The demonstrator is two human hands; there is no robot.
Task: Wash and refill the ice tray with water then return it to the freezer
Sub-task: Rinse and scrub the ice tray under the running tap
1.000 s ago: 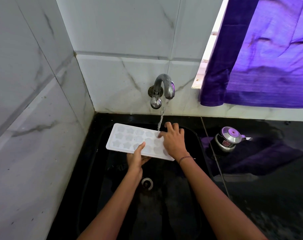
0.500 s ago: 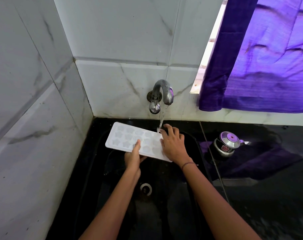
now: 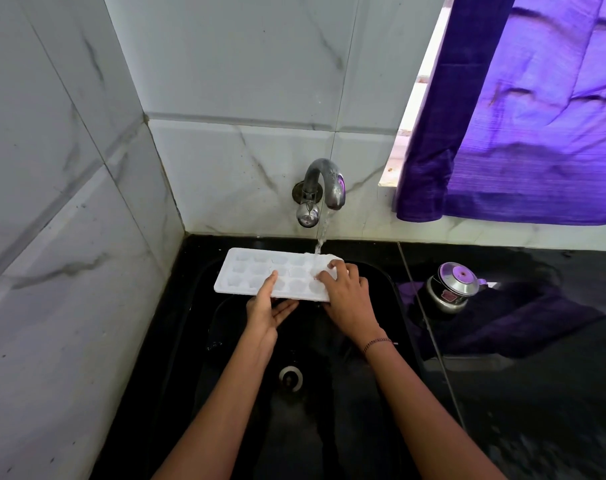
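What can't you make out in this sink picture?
Head view:
Right end of the ice tray: under the right hand.
That hand's grip: thumb hidden.
Fingers of the left hand: partly under the tray.
How full the cells are: white on white.
Label on the metal pot: too small.

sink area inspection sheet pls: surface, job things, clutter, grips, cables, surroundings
surface: black sink with a drain in its floor; black counter to its right.
job's things: white ice tray held over the sink, cells up; water stream from the tap lands at its far right edge.
clutter: metal pot with a lid, on the counter.
grips: left hand holds the tray's near edge, thumb on top, fingers beneath; right hand lies over its right end, fingers bent onto the cells, grip unclear.
cables: nothing seen.
surroundings: grey marbled wall tiles; purple curtain at upper right.
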